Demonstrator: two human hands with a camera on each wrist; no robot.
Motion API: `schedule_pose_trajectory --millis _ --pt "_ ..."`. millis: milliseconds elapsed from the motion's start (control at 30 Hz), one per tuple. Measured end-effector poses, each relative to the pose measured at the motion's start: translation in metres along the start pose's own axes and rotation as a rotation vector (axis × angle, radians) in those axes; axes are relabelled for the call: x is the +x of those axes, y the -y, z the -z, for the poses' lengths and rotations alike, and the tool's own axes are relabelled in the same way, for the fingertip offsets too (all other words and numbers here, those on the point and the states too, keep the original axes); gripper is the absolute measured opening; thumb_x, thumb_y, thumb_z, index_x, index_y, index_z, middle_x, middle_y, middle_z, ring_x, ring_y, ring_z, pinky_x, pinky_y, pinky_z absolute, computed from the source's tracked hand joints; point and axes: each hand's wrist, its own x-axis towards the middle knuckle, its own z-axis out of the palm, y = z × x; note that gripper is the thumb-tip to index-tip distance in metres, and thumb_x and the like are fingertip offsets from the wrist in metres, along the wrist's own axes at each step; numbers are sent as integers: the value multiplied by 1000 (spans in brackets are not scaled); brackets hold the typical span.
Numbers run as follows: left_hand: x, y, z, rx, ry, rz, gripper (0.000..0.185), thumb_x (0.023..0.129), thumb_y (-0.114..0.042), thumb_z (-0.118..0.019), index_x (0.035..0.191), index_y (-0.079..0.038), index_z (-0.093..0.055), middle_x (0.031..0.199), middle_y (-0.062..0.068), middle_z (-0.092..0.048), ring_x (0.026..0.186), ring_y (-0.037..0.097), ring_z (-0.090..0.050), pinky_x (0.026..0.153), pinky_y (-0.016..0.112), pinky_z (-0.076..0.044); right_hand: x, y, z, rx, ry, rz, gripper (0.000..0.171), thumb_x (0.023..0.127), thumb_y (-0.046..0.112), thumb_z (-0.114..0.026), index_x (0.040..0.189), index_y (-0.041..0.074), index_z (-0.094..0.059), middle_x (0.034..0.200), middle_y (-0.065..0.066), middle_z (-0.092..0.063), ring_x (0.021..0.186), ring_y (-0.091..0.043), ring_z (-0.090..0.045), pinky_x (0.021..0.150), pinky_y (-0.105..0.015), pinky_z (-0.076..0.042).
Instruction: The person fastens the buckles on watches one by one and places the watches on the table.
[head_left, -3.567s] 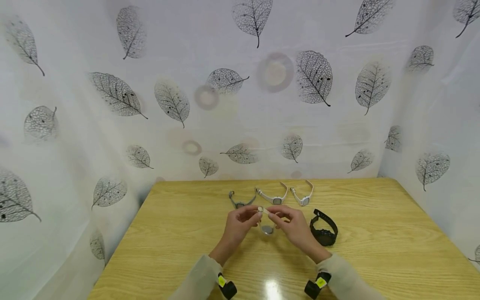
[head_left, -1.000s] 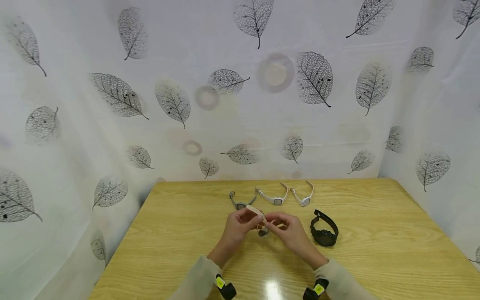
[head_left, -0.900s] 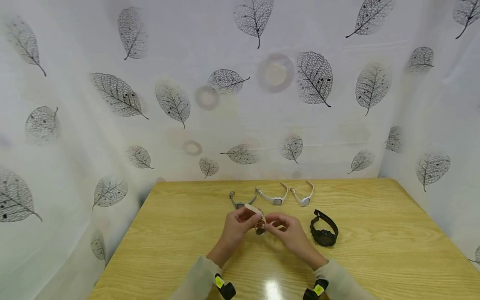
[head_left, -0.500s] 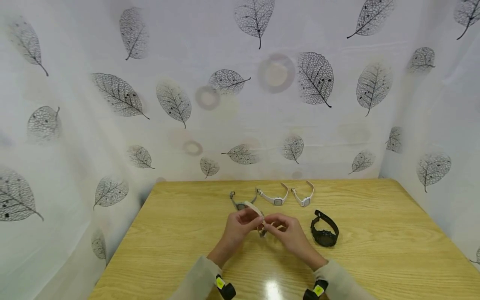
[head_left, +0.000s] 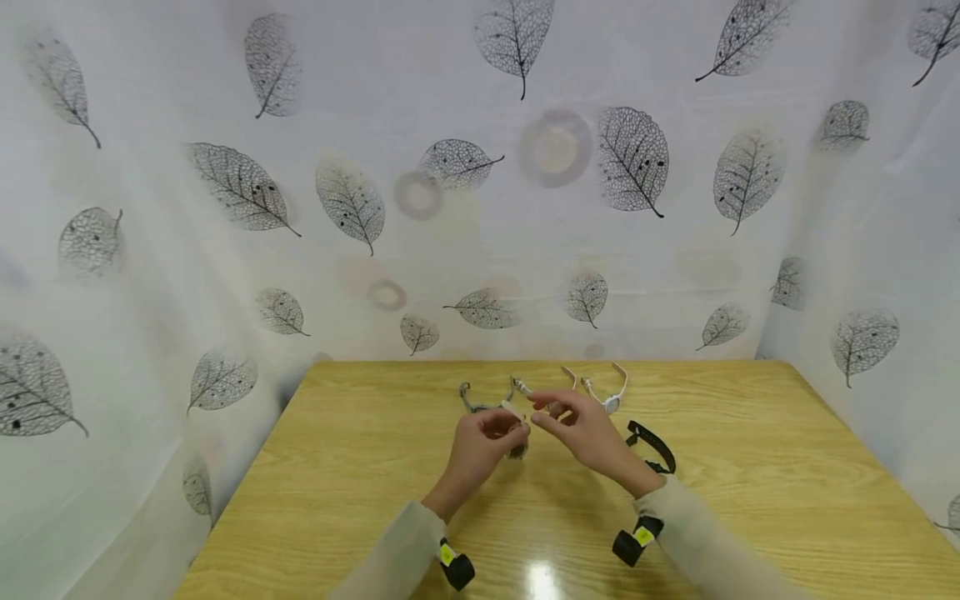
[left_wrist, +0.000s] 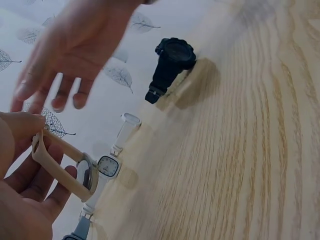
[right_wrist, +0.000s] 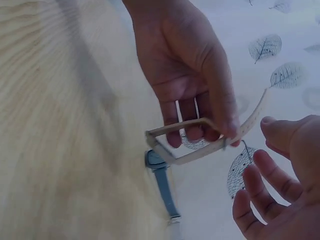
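beige watch | black watch | leaf-print white curtain | yellow woodgrain table

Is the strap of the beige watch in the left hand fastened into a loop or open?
Fastened: the beige watch forms a closed loop pinched by the left hand, strap tail sticking out.

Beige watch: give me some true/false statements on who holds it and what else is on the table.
1. The left hand pinches the beige watch. True.
2. The right hand also grips the beige watch. False: its fingers are loose and apart from the strap.
3. The black watch lies on the table, untouched. True.
4. The black watch's strap lies flat and unbuckled. False: it is closed in a loop.
5. A blue-grey watch lies on the table beyond the left hand. True.
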Motion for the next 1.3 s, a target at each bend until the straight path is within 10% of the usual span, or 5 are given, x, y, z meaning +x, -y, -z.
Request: schedule_pose_trajectory --millis 300,900,1300 --pt "1 -3 -2 100 -16 -36 14 92 -19 -80 101 -8 -79 91 3 -74 81 15 -69 71 25 -59 18 14 -3 -111 85 106 27 97 24 -74 123 14 -74 111 0 -68 82 -10 -60 69 -29 -55" --pt "-3 4 0 49 -45 -25 18 91 -5 -79 106 -1 -71 100 14 -73 88 27 -70 70 20 -56 8 3 0 45 -6 -10 25 101 25 -68 123 13 -72 110 -2 -72 88 -20 -70 73 -39 -61" --pt "-5 7 -3 171 -111 -189 9 90 -11 -82 98 -11 -78 93 2 -75 75 17 -70 68 24 -58 2 -3 1 122 -42 -29 20 100 21 -70 118 15 -73 106 -4 -73 85 -19 -71 73 -43 -61"
